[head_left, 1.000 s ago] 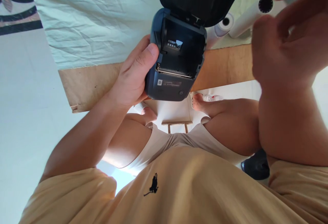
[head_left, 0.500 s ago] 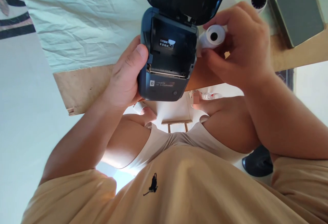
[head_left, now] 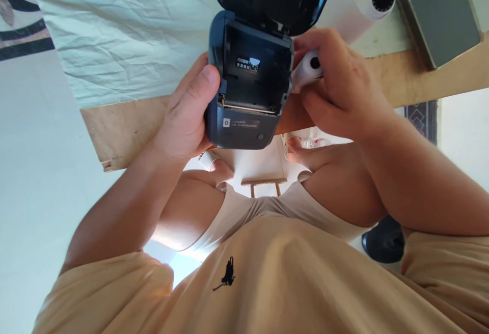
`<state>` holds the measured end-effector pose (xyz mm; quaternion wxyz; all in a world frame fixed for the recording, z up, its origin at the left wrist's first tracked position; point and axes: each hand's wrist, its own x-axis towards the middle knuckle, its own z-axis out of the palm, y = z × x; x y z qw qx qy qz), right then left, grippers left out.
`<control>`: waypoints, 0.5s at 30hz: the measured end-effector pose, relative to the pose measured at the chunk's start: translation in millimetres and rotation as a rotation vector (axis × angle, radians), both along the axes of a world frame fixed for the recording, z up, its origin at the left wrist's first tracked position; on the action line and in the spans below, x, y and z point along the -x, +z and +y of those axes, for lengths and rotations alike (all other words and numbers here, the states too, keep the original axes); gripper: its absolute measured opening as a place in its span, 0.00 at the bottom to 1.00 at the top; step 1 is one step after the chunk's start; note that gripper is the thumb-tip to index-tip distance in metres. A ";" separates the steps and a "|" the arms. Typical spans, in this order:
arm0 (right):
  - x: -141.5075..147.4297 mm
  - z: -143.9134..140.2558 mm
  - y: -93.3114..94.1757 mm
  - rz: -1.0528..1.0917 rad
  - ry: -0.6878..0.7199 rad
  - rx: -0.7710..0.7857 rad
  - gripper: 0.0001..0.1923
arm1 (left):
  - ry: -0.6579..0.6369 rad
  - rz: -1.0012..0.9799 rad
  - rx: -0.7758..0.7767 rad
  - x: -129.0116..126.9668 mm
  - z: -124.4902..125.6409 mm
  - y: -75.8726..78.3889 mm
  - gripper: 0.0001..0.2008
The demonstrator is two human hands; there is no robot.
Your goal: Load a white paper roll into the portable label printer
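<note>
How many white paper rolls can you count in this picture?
2: one paper roll in the right hand beside the open printer; another roll lying on the table. Others may be hidden.

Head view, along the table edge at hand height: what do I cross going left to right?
Pale cloth → left hand → open label printer → small paper roll in the right hand → grey flat box.

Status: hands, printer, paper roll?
Left hand grips printer, lid open, bay bare. Right hand holds paper roll beside bay. Nothing blocking.
</note>
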<state>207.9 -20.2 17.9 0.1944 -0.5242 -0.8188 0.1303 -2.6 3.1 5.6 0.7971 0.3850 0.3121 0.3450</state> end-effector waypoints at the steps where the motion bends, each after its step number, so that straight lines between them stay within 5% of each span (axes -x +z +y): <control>1: 0.9 -1.0 0.2 0.004 -0.004 -0.002 0.23 | -0.011 -0.008 0.007 0.0 -0.4 0.1 0.22; 7: 10.2 -4.2 -0.3 -0.086 -0.208 -0.050 0.15 | 0.022 -0.069 -0.015 -3.2 -0.1 -4.1 0.18; 15: 2.2 -2.5 4.3 0.135 -0.174 -0.147 0.26 | 0.039 -0.071 -0.036 -3.2 -2.9 -1.1 0.15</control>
